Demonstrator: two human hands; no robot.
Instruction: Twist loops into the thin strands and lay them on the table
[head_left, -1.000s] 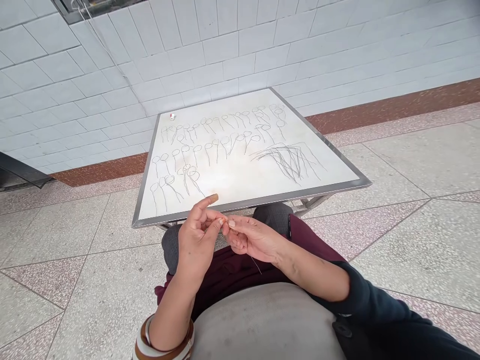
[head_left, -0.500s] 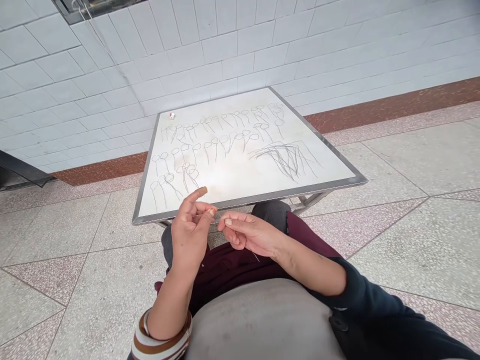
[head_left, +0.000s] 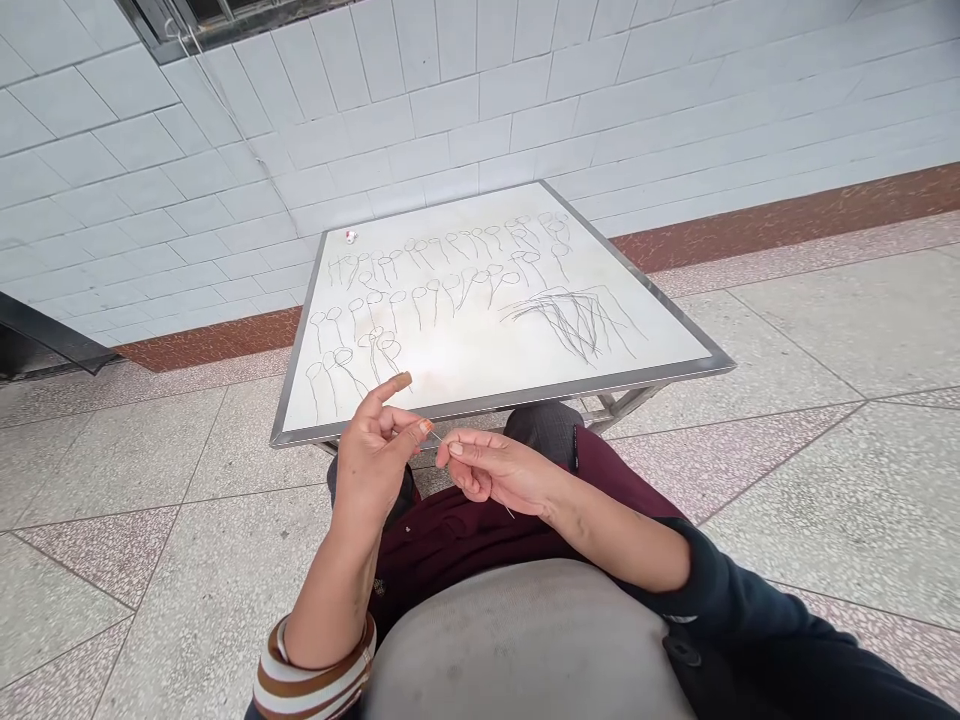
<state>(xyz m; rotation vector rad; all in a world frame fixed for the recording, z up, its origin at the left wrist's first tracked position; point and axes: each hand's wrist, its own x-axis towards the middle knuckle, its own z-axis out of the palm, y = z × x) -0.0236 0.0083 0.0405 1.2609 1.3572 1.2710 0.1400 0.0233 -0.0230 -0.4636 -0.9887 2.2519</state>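
Between my two hands, just in front of the table's near edge, runs a thin wire (head_left: 436, 435). My left hand (head_left: 375, 450) pinches one end of it between thumb and a finger, with the index finger stretched out. My right hand (head_left: 491, 467) grips the wire between thumb and fingertips, and its tail sticks out below that palm. On the white table (head_left: 457, 370) lie rows of wires with looped ends (head_left: 420, 290). A tangled pile of straight wires (head_left: 570, 320) rests at the right of the tabletop.
A small white and red object (head_left: 350, 237) sits at the table's far left corner. Behind the table stands a white tiled wall (head_left: 450, 110). My knees reach under the metal-framed near edge. Speckled stone floor (head_left: 225, 560) surrounds the table.
My left hand has shifted slightly left, and a little more of the wire shows between my hands. The right hand stays almost in place. The view has moved slightly.
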